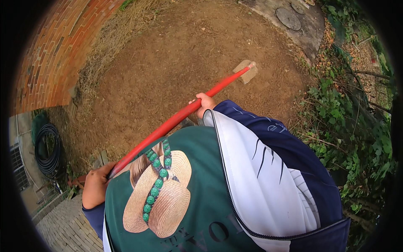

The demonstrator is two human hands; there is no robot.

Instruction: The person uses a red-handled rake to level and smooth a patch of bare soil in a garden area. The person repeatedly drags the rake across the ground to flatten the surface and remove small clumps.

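Note:
A long-handled hoe with a red handle (170,123) slants from lower left to upper right across the view. My left hand (96,184) is closed around the handle's rear end, beside my green shirt. Farther along, my right hand (206,104) grips the handle near its middle. The pale, dirt-coloured blade (249,75) is at the far end, over brown soil (176,50). Whether it touches the soil cannot be told. My right arm's dark blue jacket sleeve shows, and the open jacket front shows its white lining.
A brick surface (69,53) borders dry straw (104,60) at upper left. A coiled black hose (47,149) hangs at left above paving (70,225). A concrete slab (270,12) with round covers lies at upper right. Green leafy plants (333,107) line the right side.

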